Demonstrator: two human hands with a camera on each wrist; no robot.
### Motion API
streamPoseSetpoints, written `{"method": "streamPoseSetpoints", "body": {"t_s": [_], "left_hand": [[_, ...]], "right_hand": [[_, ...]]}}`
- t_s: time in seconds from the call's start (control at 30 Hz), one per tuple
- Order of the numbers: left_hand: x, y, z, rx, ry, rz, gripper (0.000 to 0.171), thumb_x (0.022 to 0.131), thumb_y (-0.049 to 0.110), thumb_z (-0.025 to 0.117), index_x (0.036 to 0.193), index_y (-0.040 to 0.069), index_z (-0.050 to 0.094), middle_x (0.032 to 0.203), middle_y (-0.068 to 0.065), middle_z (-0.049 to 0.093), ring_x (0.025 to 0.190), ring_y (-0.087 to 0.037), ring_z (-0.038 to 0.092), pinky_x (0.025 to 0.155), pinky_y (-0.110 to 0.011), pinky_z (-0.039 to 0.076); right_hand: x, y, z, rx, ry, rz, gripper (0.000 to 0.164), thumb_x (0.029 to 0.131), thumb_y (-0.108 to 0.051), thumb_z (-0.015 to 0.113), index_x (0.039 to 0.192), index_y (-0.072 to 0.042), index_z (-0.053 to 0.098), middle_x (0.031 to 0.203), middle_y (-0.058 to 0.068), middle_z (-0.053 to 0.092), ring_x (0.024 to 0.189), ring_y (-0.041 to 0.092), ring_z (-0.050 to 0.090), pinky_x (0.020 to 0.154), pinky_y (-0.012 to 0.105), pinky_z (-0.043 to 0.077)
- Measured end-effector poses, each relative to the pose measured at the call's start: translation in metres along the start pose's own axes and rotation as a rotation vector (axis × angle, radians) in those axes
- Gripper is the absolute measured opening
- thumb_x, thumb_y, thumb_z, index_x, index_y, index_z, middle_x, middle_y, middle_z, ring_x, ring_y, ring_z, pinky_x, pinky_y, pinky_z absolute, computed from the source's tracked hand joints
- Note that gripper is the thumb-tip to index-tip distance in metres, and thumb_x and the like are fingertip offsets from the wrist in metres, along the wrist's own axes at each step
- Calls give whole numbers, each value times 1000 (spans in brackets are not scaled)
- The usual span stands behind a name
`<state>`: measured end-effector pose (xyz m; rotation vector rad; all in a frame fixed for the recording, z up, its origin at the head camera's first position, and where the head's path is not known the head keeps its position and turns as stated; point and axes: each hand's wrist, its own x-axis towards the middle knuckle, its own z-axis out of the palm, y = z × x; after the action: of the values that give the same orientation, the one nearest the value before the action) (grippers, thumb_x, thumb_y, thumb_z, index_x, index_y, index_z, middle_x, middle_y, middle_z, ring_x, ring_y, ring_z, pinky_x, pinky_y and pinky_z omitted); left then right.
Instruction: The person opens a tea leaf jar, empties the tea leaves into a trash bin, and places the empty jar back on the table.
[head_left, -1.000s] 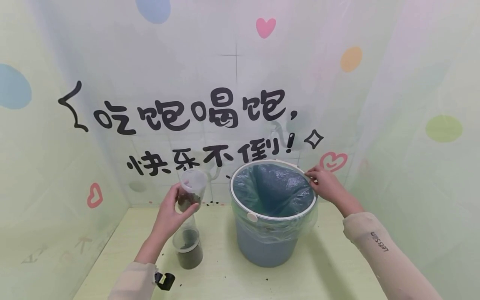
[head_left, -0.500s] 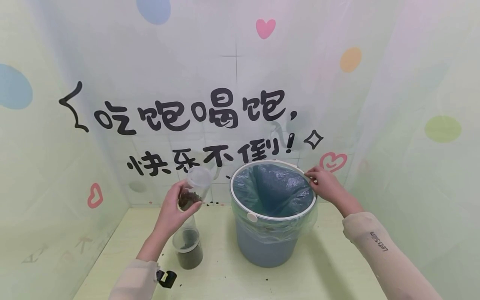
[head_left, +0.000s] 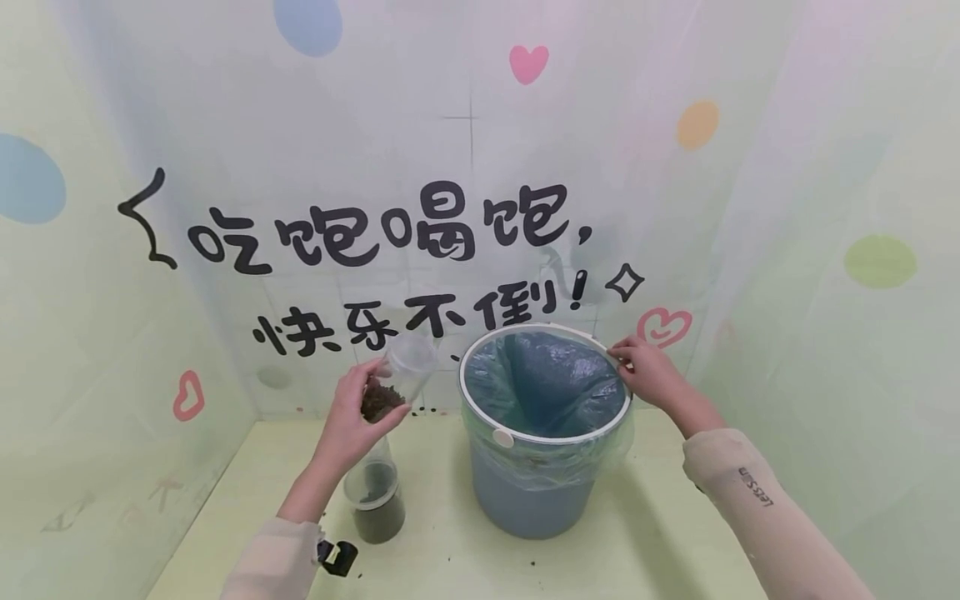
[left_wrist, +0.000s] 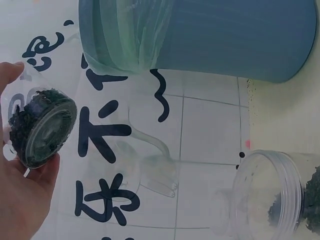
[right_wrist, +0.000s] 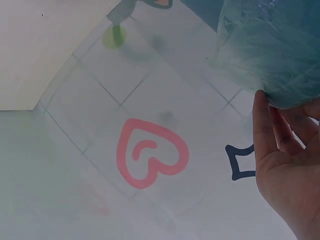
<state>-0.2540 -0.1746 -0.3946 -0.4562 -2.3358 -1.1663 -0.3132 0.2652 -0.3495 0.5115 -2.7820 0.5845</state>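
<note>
My left hand grips a clear plastic cup, holding it up left of the trash can. Dark, crumbly bits lie in its lower part, and its mouth leans up toward the right. In the left wrist view, the cup's clear base shows under the dark layer. A blue trash can stands on the table with a white ring around its top. Its green-blue plastic bag folds down over the outside. At the can's right rim, my right hand pinches the edge with bent fingers.
A clear jar partly filled with dark grains stands on the table, below my left hand. Small dark specks are scattered over the table. Behind the can rises a printed wall sheet; a black piece sits by my left cuff.
The cup in my left hand has tipped further to the right and shifted slightly that way, with the dark bits sliding along its side. My right hand stays at the rim.
</note>
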Motion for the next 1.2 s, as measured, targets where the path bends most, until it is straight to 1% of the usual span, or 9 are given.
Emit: {"method": "streamPoseSetpoints", "body": {"t_s": [0.1,0.2,0.33,0.4,0.57,0.67,0.87,1.03,1.2], "left_hand": [[0,2,1,8,-7,-2,73,80,19,81,144,11,45,123,-12,56,112,-24,46,95,-53,43],[2,5,2,13,-14,-3,75,80,21,82,145,13,45,124,-12,56,115,-26,47,98,-55,43],[4,11,4,5,-23,14,75,80,22,83,144,12,46,125,-13,56,115,-28,51,100,-55,45],[5,14,5,1,-32,25,75,80,22,83,144,12,46,125,-14,56,114,-29,54,100,-54,46],[7,23,9,6,-62,39,75,80,23,83,144,14,45,127,-14,55,115,-31,56,98,-54,51],[9,28,12,17,-71,58,75,79,24,83,143,13,46,126,-15,55,114,-32,56,96,-53,51],[10,35,16,28,-77,73,74,78,25,84,142,12,48,125,-15,56,112,-29,55,95,-51,52],[10,39,17,68,-80,85,75,78,27,84,142,13,47,126,-13,55,114,-29,54,95,-51,52],[10,44,19,111,-85,102,75,78,29,84,142,13,48,124,-12,55,112,-28,54,92,-50,53]], "right_hand": [[1,-2,-1,3,-15,11,30,90,5,56,117,13,66,116,28,62,99,40,67,88,52,57],[3,-7,-5,0,-44,41,32,93,-1,56,121,12,63,121,30,63,104,43,67,93,55,55],[7,-19,-12,-5,-81,98,39,97,-12,57,131,8,58,131,29,60,115,45,62,101,58,50],[10,-29,-16,-1,-95,107,42,98,-14,57,134,7,56,134,28,59,119,45,61,103,58,49],[17,-58,-22,33,-117,57,45,97,-18,60,136,4,55,135,26,60,117,42,63,100,55,52],[21,-77,-25,47,-135,31,46,98,-23,61,137,1,56,136,22,61,116,38,65,97,52,54],[26,-110,-28,75,-178,-24,45,99,-24,61,137,-3,57,136,19,62,117,33,66,98,49,55],[29,-127,-27,117,-200,-52,44,99,-26,61,136,-3,58,135,18,63,118,32,66,97,47,56],[30,-137,-27,157,-216,-58,44,99,-26,61,137,-4,57,137,17,62,120,32,65,99,47,55]]}}
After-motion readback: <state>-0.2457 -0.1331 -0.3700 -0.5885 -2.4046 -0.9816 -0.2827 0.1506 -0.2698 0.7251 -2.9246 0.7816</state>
